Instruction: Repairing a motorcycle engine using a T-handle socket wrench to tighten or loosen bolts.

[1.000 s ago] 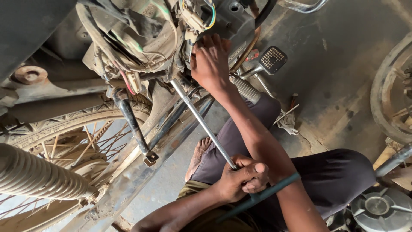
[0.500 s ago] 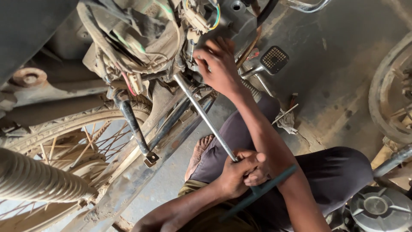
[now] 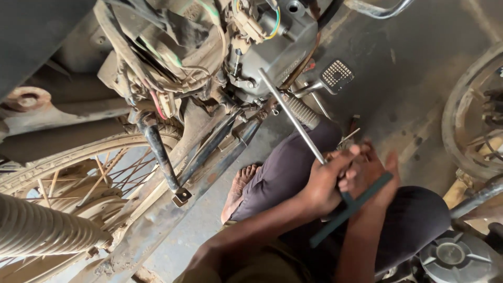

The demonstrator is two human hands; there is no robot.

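I see both hands gripping the wrench: left hand (image 3: 322,181) closed on its metal shaft (image 3: 291,115), right hand (image 3: 369,175) on the dark crossbar (image 3: 351,209), at the engine (image 3: 277,52)

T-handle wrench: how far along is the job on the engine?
The T-handle wrench is seated, its tip against the engine. In hand: both the left hand and right hand grip its crossbar end. Whether the fastener is loose cannot be told; the wrench is not yet withdrawn.
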